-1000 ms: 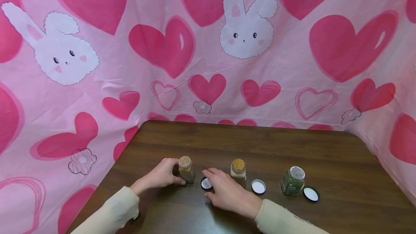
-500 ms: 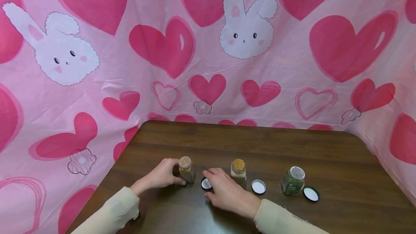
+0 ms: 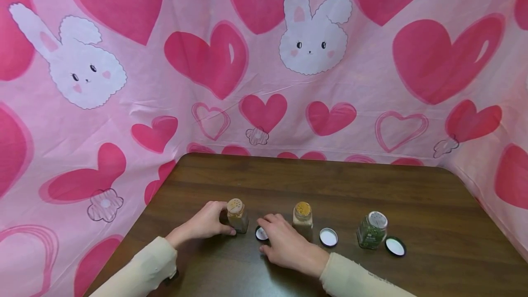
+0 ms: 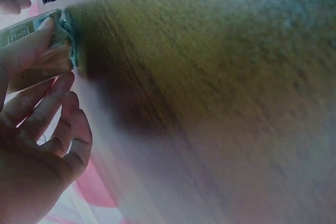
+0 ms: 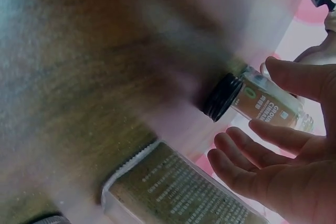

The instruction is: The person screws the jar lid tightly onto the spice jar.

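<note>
One jar of brown spice (image 3: 238, 220) stands upright on the wooden desk (image 3: 255, 175), its perforated top showing; the left hand (image 3: 209, 220) holds it from the left, thumb on the near side and fingers behind, the remaining fingers bent loosely below the grip in the left wrist view; just right of that jar lies a small dark-rimmed lid (image 3: 261, 233), pale inside upward; the right hand (image 3: 285, 244) is poised at this lid, thumb and fingers parted and nothing gripped, though whether a fingertip touches the rim I cannot tell; near that hand, partly hidden by it, stands a tan-filled jar (image 3: 303, 226) with a yellow-orange sifter top; a second lid (image 3: 328, 237) lies just to its right, pale side up; farther right a jar of green herbs (image 3: 372, 233) stands beside a third lid (image 3: 395, 246), also pale side up; both arms wear cream sleeves (image 3: 144, 262); pink cloth (image 3: 264, 77) with hearts and rabbit faces hangs around the desk.
</note>
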`<state>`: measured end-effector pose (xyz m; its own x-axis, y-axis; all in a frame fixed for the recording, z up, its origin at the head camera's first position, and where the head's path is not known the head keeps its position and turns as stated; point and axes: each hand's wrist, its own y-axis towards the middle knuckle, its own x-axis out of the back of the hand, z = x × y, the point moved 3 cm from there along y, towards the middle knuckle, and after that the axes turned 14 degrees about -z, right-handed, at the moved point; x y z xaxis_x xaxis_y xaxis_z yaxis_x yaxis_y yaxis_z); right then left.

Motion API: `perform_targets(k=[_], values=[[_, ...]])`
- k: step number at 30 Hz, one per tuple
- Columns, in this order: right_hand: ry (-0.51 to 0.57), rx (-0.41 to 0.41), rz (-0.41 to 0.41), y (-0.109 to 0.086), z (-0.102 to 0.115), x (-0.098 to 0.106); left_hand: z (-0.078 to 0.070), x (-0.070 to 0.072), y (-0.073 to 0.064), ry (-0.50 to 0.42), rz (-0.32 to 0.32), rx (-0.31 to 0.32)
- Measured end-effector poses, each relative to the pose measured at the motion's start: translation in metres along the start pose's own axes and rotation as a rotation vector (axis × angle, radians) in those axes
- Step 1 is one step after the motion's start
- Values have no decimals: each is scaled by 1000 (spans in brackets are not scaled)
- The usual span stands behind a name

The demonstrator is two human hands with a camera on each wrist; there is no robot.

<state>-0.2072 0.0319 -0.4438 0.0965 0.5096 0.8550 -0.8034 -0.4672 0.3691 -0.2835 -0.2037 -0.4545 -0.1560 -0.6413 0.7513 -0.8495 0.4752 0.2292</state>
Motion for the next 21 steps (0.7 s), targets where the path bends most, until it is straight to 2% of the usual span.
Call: perform_targets(k=[14,21], values=[[-5,-13,25,1,-1,-1,-2,1,-1,-7,7,6],[-32,2,7,1,0,-2,-2,1,-1,-4,3,9]])
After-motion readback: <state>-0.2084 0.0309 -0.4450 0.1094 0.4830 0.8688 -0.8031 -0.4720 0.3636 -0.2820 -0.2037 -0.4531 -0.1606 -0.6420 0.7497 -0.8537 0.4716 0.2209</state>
